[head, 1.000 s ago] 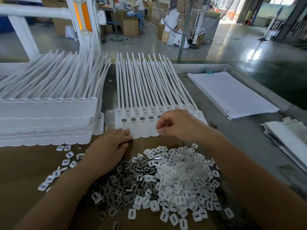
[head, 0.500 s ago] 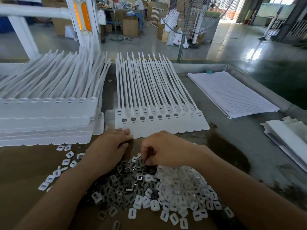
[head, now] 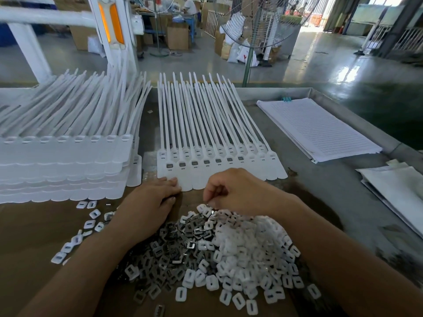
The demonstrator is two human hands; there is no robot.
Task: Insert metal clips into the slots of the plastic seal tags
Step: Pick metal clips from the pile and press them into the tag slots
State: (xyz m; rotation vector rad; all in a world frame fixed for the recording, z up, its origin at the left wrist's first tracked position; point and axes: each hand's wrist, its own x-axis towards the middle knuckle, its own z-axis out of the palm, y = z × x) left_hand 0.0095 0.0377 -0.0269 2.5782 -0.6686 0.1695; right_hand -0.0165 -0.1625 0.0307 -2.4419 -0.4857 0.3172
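**Right hand at the clip heap, left hand on the tags**

Nearest me, a heap of metal clips (head: 169, 245) lies on brown cardboard (head: 29, 252). The grey clips are on the left, and small white plastic pieces (head: 247, 255) are piled against them on the right. A few more white pieces lie scattered apart on the left.

The right hand (head: 238, 191) sits just over the far edge of the heap. Its fingers are curled and its thumb and forefinger are drawn together — I cannot tell whether a clip is pinched between them. The left hand (head: 148, 202) lies flat beside it with fingers straight, the fingertips resting on the near edge of the seal tags (head: 206, 170).

That row sits just beyond both hands, heads toward me and tails fanning away. The slots on its left side show grey; the last few on the right look white. A taller stack of tags (head: 64, 165) stands to the left. Lined sheets (head: 320, 129) lie to the right on the metal table (head: 274, 91). Farther off — a fan (head: 251, 24) stands on the factory floor.
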